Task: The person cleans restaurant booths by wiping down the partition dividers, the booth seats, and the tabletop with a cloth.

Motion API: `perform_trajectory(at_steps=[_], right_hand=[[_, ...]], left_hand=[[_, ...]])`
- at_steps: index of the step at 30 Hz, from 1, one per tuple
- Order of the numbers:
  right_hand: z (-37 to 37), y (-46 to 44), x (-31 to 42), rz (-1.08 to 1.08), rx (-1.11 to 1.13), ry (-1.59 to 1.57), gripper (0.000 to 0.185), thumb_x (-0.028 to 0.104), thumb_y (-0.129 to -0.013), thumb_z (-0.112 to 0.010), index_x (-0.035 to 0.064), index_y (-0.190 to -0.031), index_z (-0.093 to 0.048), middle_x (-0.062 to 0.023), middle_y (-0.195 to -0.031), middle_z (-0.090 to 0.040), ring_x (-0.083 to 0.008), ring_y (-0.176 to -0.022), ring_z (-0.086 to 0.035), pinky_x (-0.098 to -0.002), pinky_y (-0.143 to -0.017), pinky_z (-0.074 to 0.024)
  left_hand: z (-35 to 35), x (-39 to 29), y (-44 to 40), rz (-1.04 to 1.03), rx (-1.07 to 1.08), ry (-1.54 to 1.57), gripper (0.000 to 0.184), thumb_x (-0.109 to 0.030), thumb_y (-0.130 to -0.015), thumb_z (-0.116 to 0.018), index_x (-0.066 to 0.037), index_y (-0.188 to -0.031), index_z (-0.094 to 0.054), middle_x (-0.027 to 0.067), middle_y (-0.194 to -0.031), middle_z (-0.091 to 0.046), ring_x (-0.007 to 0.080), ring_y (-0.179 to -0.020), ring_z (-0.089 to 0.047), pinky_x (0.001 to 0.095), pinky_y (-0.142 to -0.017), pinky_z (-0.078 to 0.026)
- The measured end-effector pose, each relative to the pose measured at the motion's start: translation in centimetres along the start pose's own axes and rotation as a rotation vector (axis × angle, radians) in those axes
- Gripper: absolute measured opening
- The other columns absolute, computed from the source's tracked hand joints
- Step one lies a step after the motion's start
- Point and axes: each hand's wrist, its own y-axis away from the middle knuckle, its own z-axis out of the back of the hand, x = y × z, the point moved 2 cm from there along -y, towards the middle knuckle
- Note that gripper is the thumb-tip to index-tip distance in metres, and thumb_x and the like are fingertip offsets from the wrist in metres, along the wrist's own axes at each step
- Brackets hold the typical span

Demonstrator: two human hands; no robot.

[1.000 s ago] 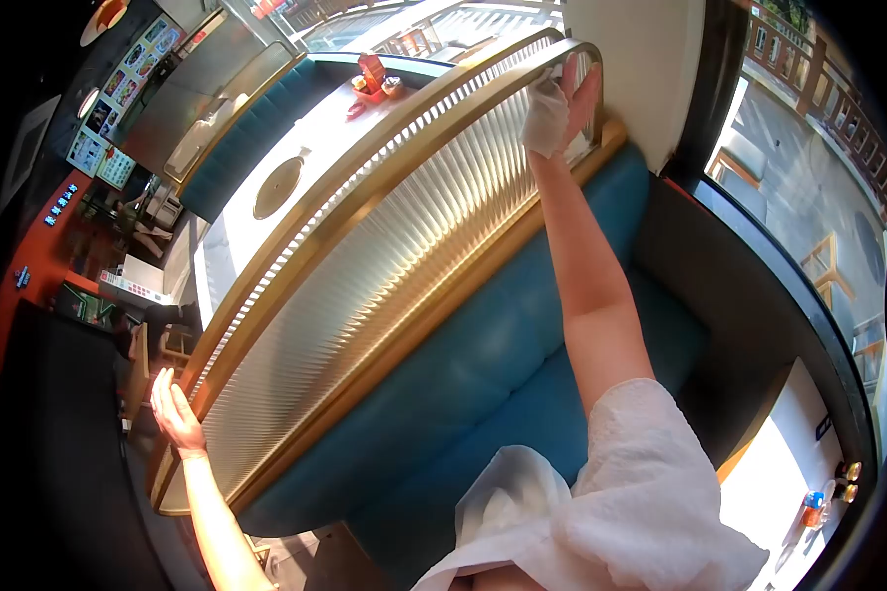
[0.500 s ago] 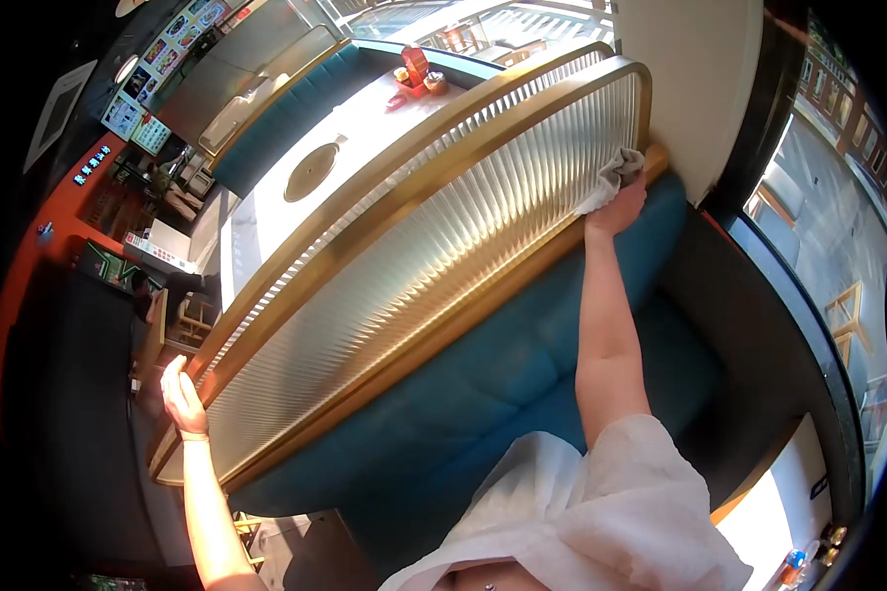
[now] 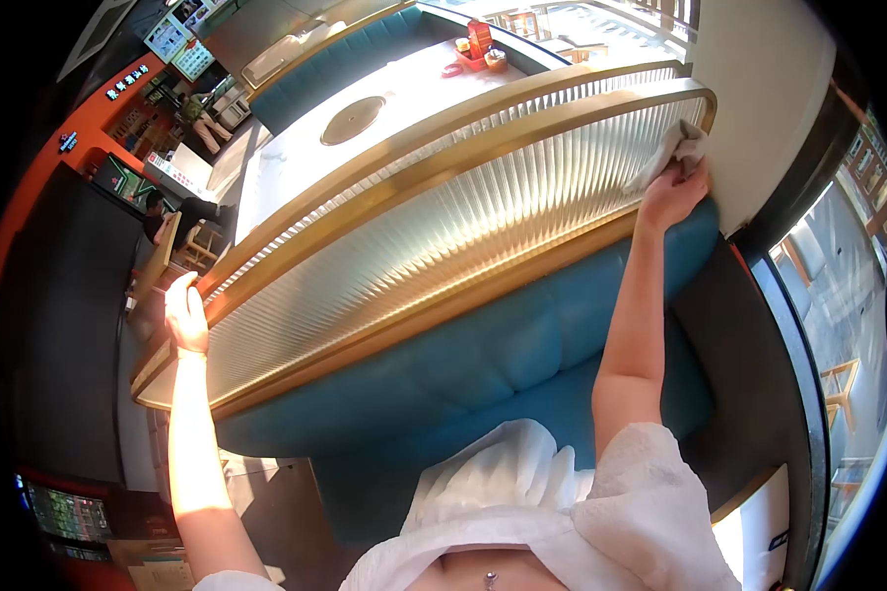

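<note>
My right hand point(image 3: 674, 193) is closed on a crumpled grey-white cloth point(image 3: 688, 150), pressed against the right end of a ribbed glass partition point(image 3: 443, 231), near its upright gold edge. At the partition's left end, my left hand point(image 3: 185, 313) grips the gold frame point(image 3: 355, 204), its fingers partly hidden and bright with sunlight. The partition stands along the top of a teal padded bench back point(image 3: 483, 360).
Behind the partition, a white table point(image 3: 301, 163) has a round metal plate point(image 3: 354, 120) and a red condiment holder point(image 3: 471, 61). A window point(image 3: 838, 266) lies to the right. Another person point(image 3: 172, 217) sits at the far left.
My right hand and the cloth have moved up the glass, closer to the partition's right edge. The camera view has turned, while my left hand stays at the left end.
</note>
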Motion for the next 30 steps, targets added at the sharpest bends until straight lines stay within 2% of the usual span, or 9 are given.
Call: perform_trajectory(at_steps=[3,5,9,11,14,18,21,25,30], right_hand=[[-2.6,-0.3,2.9,-0.062,0.036,0.001,0.034,0.003,-0.085,-0.052,0.0050,-0.119,-0.052,-0.0148,-0.097,-0.049,-0.0315,-0.086,-0.051,-0.0398,-0.076,-0.0431],[-0.7,6.2,9.2,0.081,0.083,-0.365,0.035,0.001,-0.083,-0.054,0.0061,-0.118,-0.053,-0.0156,-0.097,-0.048,-0.0327,-0.088,-0.050,-0.0403,-0.076,-0.0420],[6.6,25.8,16.5,0.571,0.614,-0.608,0.023,0.003,-0.067,-0.066,0.0142,-0.087,-0.068,-0.0105,-0.088,-0.053,-0.0256,-0.078,-0.053,-0.0338,-0.068,-0.0451],[8.4,31.0,16.1,0.722,0.839,-0.693,0.025,0.007,-0.063,-0.069,0.0190,-0.085,-0.068,-0.0062,-0.087,-0.054,-0.0258,-0.076,-0.054,-0.0348,-0.067,-0.0469],[8.9,28.0,17.1,0.573,0.818,-0.697,0.025,0.002,-0.068,-0.064,0.0174,-0.087,-0.069,-0.0050,-0.085,-0.052,-0.0242,-0.077,-0.053,-0.0352,-0.068,-0.0463],[5.6,19.0,18.7,0.243,0.354,-0.528,0.026,-0.006,-0.082,-0.055,0.0007,-0.107,-0.057,-0.0151,-0.102,-0.048,-0.0276,-0.078,-0.053,-0.0368,-0.067,-0.0448],[5.7,22.1,23.4,0.099,0.329,-0.621,0.027,-0.006,-0.081,-0.054,0.0002,-0.107,-0.054,-0.0169,-0.100,-0.049,-0.0292,-0.078,-0.053,-0.0377,-0.066,-0.0446],[9.9,36.3,28.8,0.697,0.705,-0.654,0.023,0.005,-0.066,-0.063,0.0176,-0.085,-0.063,-0.0047,-0.083,-0.051,-0.0243,-0.076,-0.054,-0.0343,-0.065,-0.0447],[12.2,38.5,28.5,0.618,0.912,-0.710,0.021,0.003,-0.070,-0.063,0.0156,-0.086,-0.064,-0.0070,-0.085,-0.052,-0.0255,-0.076,-0.055,-0.0357,-0.066,-0.0456]], left_hand=[[0.0,0.1,0.1,-0.002,-0.021,-0.036,0.023,-0.011,-0.089,-0.047,-0.002,-0.105,-0.061,0.0135,-0.103,-0.062,0.0280,-0.097,-0.057,0.0355,-0.088,-0.043],[-0.1,0.2,0.1,0.013,-0.019,-0.055,0.023,-0.012,-0.090,-0.047,-0.002,-0.105,-0.061,0.0131,-0.103,-0.062,0.0277,-0.097,-0.057,0.0353,-0.088,-0.043],[-0.2,0.7,0.3,0.026,-0.033,-0.061,0.024,-0.017,-0.089,-0.050,-0.003,-0.104,-0.062,0.0132,-0.102,-0.063,0.0284,-0.097,-0.058,0.0355,-0.087,-0.045],[-0.2,0.3,0.1,0.042,-0.041,-0.048,0.024,-0.019,-0.089,-0.051,-0.003,-0.103,-0.062,0.0132,-0.101,-0.063,0.0288,-0.097,-0.058,0.0355,-0.087,-0.045],[-0.2,-0.3,-0.2,0.083,-0.044,-0.040,0.025,-0.021,-0.087,-0.054,-0.004,-0.102,-0.063,0.0132,-0.101,-0.064,0.0287,-0.097,-0.058,0.0358,-0.086,-0.045],[-0.3,-1.0,-0.6,0.106,-0.057,-0.032,0.024,-0.024,-0.085,-0.058,-0.007,-0.100,-0.064,0.0113,-0.100,-0.065,0.0284,-0.097,-0.059,0.0364,-0.085,-0.047],[-0.7,-1.1,-0.6,0.124,-0.099,-0.009,0.026,-0.030,-0.085,-0.058,-0.008,-0.099,-0.064,0.0105,-0.100,-0.065,0.0283,-0.097,-0.059,0.0371,-0.085,-0.046],[-0.9,-0.6,-0.5,0.091,-0.164,0.101,0.029,-0.032,-0.086,-0.057,-0.009,-0.102,-0.062,0.0110,-0.102,-0.064,0.0297,-0.097,-0.059,0.0364,-0.085,-0.046],[0.3,-0.6,-0.3,0.005,-0.353,0.376,0.024,-0.025,-0.086,-0.058,-0.006,-0.101,-0.060,0.0122,-0.107,-0.061,0.0296,-0.102,-0.055,0.0376,-0.088,-0.043]])
